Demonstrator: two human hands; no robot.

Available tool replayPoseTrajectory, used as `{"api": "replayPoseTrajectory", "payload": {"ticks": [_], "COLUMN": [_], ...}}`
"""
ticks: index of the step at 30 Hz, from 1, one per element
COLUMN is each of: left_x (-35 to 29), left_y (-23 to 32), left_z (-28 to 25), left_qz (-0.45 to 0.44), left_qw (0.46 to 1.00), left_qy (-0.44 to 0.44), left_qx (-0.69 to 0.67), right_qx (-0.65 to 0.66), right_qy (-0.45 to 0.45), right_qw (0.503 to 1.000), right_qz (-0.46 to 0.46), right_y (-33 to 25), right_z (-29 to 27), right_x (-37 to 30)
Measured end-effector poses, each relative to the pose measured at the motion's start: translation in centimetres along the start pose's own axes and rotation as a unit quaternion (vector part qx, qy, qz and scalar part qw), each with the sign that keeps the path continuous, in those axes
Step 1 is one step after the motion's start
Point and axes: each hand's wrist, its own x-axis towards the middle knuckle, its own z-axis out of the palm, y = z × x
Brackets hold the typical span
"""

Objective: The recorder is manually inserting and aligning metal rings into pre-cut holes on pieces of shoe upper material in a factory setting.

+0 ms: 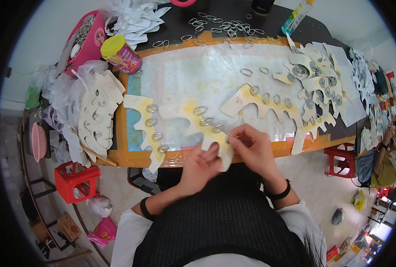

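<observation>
A white scalloped strip (pixel 182 111) with yellowish glue-like smears lies in front of me, with several oval metal rings (pixel 206 121) along its tabs. My left hand (pixel 200 165) grips its near end from below, thumb and fingers closed on it. My right hand (pixel 254 150) pinches a metal ring at the strip's last tab; its fingertips partly hide the ring. To the left lies a similar strip (pixel 141 105) with rings on its tabs. Another ringed strip (pixel 240 100) lies to the right, its far end near a heap of finished-looking pieces (pixel 318 73).
Loose metal rings (pixel 233 27) are scattered at the table's far edge. A yellow-lidded tub (pixel 123 57), a pink basket (pixel 84 40) of rings and stacked white pieces (pixel 95 118) stand left. A bottle (pixel 296 18) is far right. Red stools (pixel 77 181) flank the table; another person (pixel 387 155) sits at right.
</observation>
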Motion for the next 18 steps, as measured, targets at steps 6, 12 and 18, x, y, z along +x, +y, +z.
{"api": "replayPoseTrajectory", "payload": {"ticks": [6,12,18], "left_x": [1.0,6.4,7.7], "left_y": [2.8,1.6,-0.4], "left_z": [-0.7,3.3,2.7], "left_qz": [0.1,0.323,0.238], "left_qw": [0.857,0.73,0.756], "left_qy": [-0.331,-0.163,-0.193], "left_qx": [0.382,0.579,0.578], "right_qx": [-0.368,-0.398,-0.353], "right_qy": [-0.054,-0.004,0.016], "right_qw": [0.908,0.887,0.904], "right_qz": [-0.195,-0.233,-0.239], "right_y": [-1.4,0.6,1.6], "right_z": [-5.2,-5.0,-4.5], "right_x": [0.6,0.4,-0.3]}}
